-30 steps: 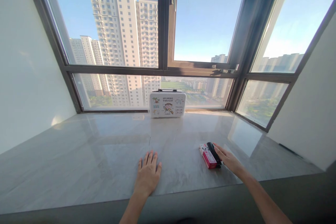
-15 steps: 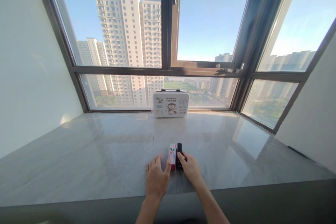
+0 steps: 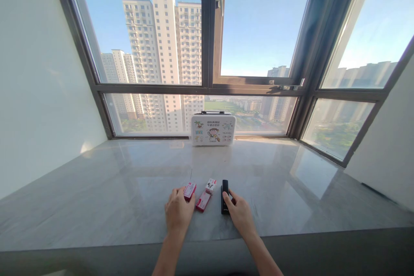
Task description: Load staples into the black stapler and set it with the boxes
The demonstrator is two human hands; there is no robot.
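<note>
My left hand [image 3: 179, 212] grips a small pink-and-white box [image 3: 190, 190] between thumb and fingers, left of the other items. On the sill in the middle lie two more small boxes, end to end at a slant: a white one with a black picture [image 3: 211, 186] and a pink one with a pale label [image 3: 203, 202]. My right hand [image 3: 239, 212] is closed around the right side of a black stapler [image 3: 225, 196], its thumb on the near part. The stapler points away from me on the sill. My left fingers partly hide the box they hold.
The grey marble sill [image 3: 129, 194] runs out to a front edge near my wrists. At the back, a white carry case with cartoon prints [image 3: 213, 130] stands upright against the window frame [image 3: 155, 89]. White walls close in both sides.
My left hand has moved left with one small box, apart from the others. The middle boxes now lie slanted, with a gap between them and the stapler. My right hand stays on the stapler.
</note>
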